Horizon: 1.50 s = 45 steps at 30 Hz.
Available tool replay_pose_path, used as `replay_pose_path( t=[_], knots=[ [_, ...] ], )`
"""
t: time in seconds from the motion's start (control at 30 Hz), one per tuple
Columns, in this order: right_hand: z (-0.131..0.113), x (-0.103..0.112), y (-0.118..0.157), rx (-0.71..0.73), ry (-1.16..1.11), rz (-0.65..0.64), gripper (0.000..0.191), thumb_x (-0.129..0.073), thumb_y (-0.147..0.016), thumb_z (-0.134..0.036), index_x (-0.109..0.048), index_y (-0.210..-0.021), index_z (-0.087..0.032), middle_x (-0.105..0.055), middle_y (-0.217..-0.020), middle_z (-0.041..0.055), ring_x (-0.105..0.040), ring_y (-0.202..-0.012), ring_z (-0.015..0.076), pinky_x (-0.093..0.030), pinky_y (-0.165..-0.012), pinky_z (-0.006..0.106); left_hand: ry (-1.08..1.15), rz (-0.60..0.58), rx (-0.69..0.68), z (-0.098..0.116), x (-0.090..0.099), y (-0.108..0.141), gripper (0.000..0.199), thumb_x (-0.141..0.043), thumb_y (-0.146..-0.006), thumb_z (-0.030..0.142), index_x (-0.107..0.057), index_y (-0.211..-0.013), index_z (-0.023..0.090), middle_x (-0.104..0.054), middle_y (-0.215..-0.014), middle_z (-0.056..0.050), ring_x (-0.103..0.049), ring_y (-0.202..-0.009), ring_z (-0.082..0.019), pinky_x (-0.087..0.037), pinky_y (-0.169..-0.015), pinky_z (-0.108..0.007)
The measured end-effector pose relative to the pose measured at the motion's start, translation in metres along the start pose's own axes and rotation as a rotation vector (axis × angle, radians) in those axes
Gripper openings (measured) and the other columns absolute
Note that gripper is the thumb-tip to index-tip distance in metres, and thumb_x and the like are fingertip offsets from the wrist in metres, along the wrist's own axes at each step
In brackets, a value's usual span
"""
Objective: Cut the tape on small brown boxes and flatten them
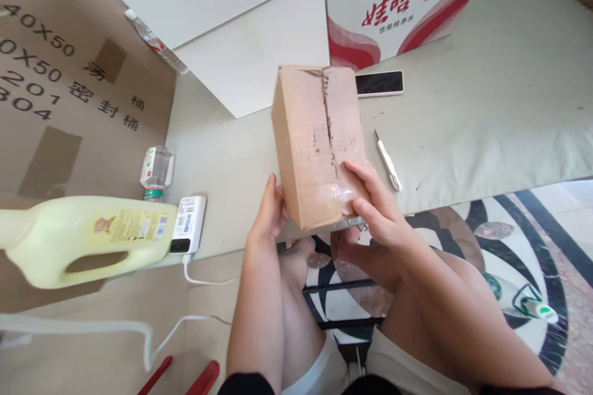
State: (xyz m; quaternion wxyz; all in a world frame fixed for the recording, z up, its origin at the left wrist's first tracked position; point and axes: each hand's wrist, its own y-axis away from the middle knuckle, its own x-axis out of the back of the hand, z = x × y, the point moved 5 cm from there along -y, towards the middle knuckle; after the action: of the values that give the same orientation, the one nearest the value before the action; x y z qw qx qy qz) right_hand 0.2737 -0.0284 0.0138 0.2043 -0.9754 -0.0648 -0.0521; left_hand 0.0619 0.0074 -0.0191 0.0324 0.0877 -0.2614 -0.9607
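Between my two hands I hold a small brown cardboard box [306, 142], tilted, above the front edge of the cloth-covered table. A dark, torn-looking seam runs down its top face, and clear tape shines near the lower end. My left hand [273, 210] grips the box's lower left side, thumb up along it, other fingers mostly hidden. My right hand [377, 203] wraps round the lower right corner, its fingers on the taped face. To the right of the box lies a white pen-like tool [388, 163] with a thin dark tip. A phone [380, 83] lies behind the box, partly covered by it.
A white carton with red lettering [407, 6] and a large white box [250, 43] stand at the back. On the left are a yellow jug [92, 234], a white power bank [189, 222] with a cable, a small clear bottle [157, 173] and a big brown carton [83, 74].
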Motion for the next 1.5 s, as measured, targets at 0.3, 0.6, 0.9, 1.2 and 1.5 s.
replay_pose_path(
  t=[0.3,0.6,0.9,1.2,1.5],
  knots=[
    [0.008,0.015,0.001,-0.061,-0.089,0.242,0.020,-0.061,-0.096,-0.042,-0.065,-0.109,-0.027,-0.064,-0.141,0.0086,-0.059,-0.134,0.0271,-0.048,-0.112,0.050,-0.456,0.308,-0.424,0.014,0.026,-0.002,0.051,-0.067,-0.083,0.060,-0.067,-0.116,0.020,-0.076,-0.105,-0.012,-0.073,-0.095,-0.026,-0.058,-0.070,-0.033],
    [0.007,0.010,-0.002,-0.074,-0.104,0.150,0.020,-0.060,-0.096,-0.039,-0.063,-0.111,-0.026,-0.063,-0.142,0.0112,-0.059,-0.135,0.0263,-0.051,-0.108,0.048,-0.613,0.063,-1.207,0.023,-0.009,0.021,0.046,-0.047,-0.096,0.059,-0.062,-0.129,0.031,-0.042,-0.159,-0.007,-0.037,-0.151,-0.031,-0.032,-0.123,-0.054],
    [0.016,0.032,0.001,-0.180,0.304,0.363,0.031,-0.045,-0.098,-0.037,-0.066,-0.115,-0.024,-0.069,-0.121,0.0110,-0.064,-0.118,0.0257,-0.051,-0.102,0.049,-0.470,0.160,-1.231,0.014,-0.018,0.012,0.043,-0.038,-0.097,0.059,-0.063,-0.115,0.028,-0.042,-0.156,-0.006,-0.035,-0.150,-0.032,-0.033,-0.121,-0.053],
    [0.052,0.056,0.000,-0.608,0.921,0.100,0.039,-0.054,-0.084,-0.023,-0.071,-0.119,-0.020,-0.066,-0.127,0.0161,-0.060,-0.115,0.0375,-0.047,-0.097,0.058,-0.378,0.190,-1.255,0.012,-0.021,0.008,0.040,-0.036,-0.097,0.052,-0.065,-0.112,0.028,-0.045,-0.152,-0.004,-0.037,-0.148,-0.029,-0.032,-0.122,-0.048],
    [0.019,0.048,-0.002,-0.329,-0.009,0.327,0.023,-0.045,-0.094,-0.032,-0.060,-0.111,-0.027,-0.063,-0.090,0.0006,-0.055,-0.056,0.0106,-0.047,-0.057,0.030,-0.528,0.352,-1.252,0.014,-0.035,0.020,0.051,-0.028,-0.100,0.057,-0.063,-0.114,0.023,-0.048,-0.152,-0.010,-0.044,-0.143,-0.028,-0.035,-0.119,-0.048]
  ],
)
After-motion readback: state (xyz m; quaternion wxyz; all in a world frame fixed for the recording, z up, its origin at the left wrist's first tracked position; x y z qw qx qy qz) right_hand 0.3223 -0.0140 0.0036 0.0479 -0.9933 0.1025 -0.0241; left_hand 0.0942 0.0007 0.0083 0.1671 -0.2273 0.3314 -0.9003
